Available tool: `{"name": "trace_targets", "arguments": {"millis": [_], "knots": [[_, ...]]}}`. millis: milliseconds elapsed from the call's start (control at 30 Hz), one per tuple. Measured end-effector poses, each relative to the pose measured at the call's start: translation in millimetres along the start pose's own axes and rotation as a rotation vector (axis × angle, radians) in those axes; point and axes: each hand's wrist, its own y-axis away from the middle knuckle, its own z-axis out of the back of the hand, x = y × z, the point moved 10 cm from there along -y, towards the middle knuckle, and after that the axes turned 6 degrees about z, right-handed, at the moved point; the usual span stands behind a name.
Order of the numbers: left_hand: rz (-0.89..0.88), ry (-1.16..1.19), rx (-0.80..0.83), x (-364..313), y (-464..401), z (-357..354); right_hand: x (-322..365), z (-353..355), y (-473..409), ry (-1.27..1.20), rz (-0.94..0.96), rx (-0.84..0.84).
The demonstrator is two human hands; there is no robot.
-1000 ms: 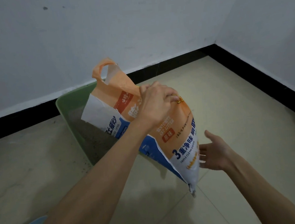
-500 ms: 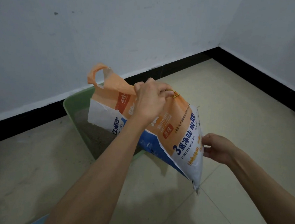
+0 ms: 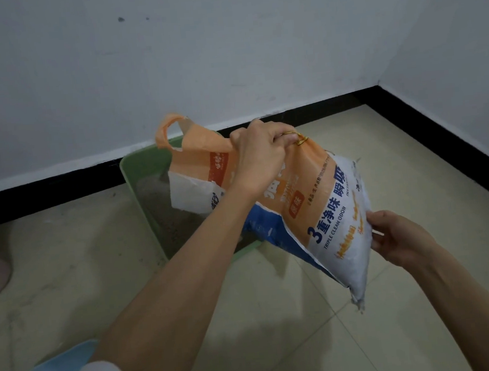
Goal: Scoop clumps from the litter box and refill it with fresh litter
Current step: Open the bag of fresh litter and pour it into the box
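My left hand grips litter bag top; right hand pinches its lower edge. Bag tilted w/ mouth over green litter box.

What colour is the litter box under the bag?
Pale green litter box, seen in the head view.

"3 TRIPLE CLEAN ODOR" (litter bag)

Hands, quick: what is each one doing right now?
Left hand: grips the upper, orange part of the litter bag.
Right hand: pinches the bag's lower edge.
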Motion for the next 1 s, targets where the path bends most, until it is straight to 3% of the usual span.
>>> {"name": "trace_targets", "arguments": {"millis": [467, 1000], "knots": [[0.025, 0.033, -0.074, 7.7, -8.6, 2.5, 12.6, -6.3, 4.6, -0.108, 0.007, -0.027], [-0.019, 0.018, -0.025, -1.5, -5.6, -12.6, 3.2, 3.0, 8.4, -0.083, -0.031, -0.022]]}}
